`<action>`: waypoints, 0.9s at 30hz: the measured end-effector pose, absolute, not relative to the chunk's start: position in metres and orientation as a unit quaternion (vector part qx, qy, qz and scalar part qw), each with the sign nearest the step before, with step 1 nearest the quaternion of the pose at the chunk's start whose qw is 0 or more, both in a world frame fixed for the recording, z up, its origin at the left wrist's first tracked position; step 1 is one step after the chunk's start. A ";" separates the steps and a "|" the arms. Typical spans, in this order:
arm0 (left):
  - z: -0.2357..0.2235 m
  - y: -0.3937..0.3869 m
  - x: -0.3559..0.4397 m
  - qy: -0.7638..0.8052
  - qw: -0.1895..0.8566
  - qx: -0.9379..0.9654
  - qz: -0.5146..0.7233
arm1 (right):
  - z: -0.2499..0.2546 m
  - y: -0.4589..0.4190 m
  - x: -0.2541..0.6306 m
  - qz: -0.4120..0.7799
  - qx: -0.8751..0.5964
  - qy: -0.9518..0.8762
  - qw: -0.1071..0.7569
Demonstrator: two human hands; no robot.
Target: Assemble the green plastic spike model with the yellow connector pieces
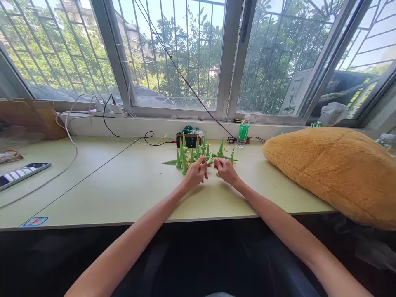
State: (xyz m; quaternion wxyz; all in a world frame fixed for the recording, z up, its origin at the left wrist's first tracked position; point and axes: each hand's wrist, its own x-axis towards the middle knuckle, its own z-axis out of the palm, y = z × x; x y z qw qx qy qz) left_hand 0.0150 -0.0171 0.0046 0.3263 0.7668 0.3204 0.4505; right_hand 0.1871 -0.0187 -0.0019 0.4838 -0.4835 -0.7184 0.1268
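My left hand (195, 172) is over the middle of the table, thumb and forefinger pinching a small green cone-shaped plastic piece (210, 160). Close beside it, my right hand (227, 171) is closed, its fingertips pressed together near the end of that piece; what they grip is too small to make out. Several green pointed cones (185, 165) stand upright just beyond my hands, with small yellow parts among them. One more green cone (169, 162) lies on its side at the left of the group. My fingers hide part of the group.
A phone (189, 141) showing digits leans behind the cones. At the back stands a green-labelled bottle (243, 132). A big orange plush cushion (331, 169) covers the right side. Another phone (24, 174) and a white cable (72, 159) lie at left.
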 end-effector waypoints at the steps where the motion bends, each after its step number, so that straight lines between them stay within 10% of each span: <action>1: 0.004 -0.016 0.016 0.328 0.342 0.748 0.465 | -0.002 -0.020 0.187 0.124 -0.481 -0.716 0.490; 14: 0.008 -0.016 0.012 0.337 0.423 0.711 0.450 | 0.000 -0.027 0.187 0.144 -0.425 -0.745 0.494; 27: 0.003 -0.009 0.012 0.322 0.268 0.743 0.522 | -0.005 -0.020 0.184 0.303 -0.390 -0.698 0.518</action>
